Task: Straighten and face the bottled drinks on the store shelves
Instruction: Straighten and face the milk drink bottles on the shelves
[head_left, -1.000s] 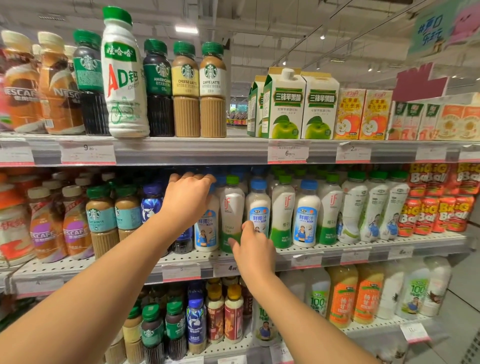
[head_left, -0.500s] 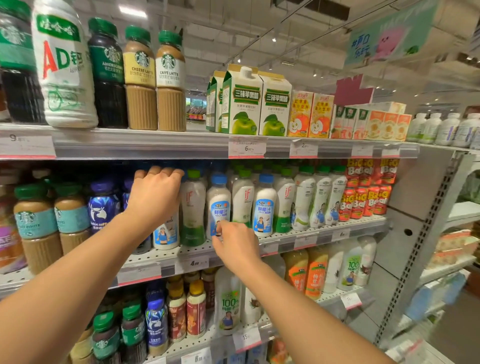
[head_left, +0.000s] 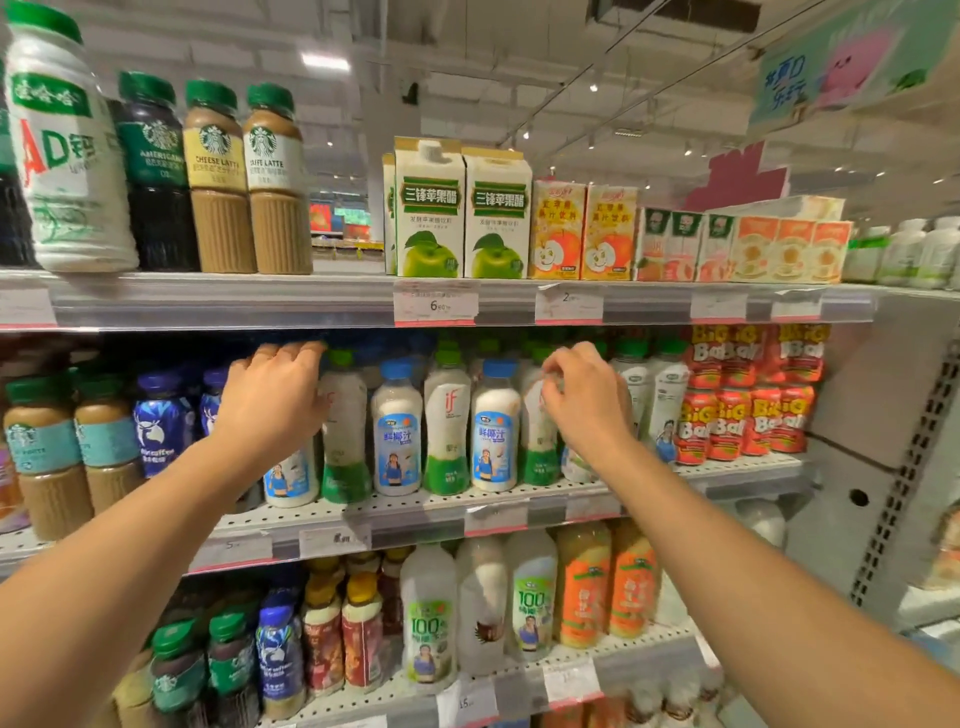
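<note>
The middle shelf (head_left: 415, 514) carries a row of white drink bottles with blue or green caps. My left hand (head_left: 275, 395) curls over the top of a blue-capped coconut drink bottle (head_left: 291, 475) at the left end of that row, and only the bottle's lower label shows. My right hand (head_left: 582, 400) pinches the upper part of a green-capped white bottle (head_left: 537, 457) further right. Between my hands stand a green-capped bottle (head_left: 345, 441), a blue-capped bottle (head_left: 397, 431), an "if" bottle (head_left: 447, 415) and another blue-capped bottle (head_left: 493, 431), all upright.
Coffee bottles (head_left: 223, 176) and apple drink cartons (head_left: 431, 208) line the top shelf. Red snack-drink packs (head_left: 748, 389) sit right of my right hand. Blue bottles (head_left: 161, 421) and coffee bottles (head_left: 47, 452) stand to the left. The lower shelf (head_left: 519, 686) holds more bottles. A shelf upright (head_left: 909, 467) closes the right side.
My right hand has lifted from the base of a blue-capped bottle and moved right to a green-capped bottle. My left hand stays on the same bottle. The view has swung right.
</note>
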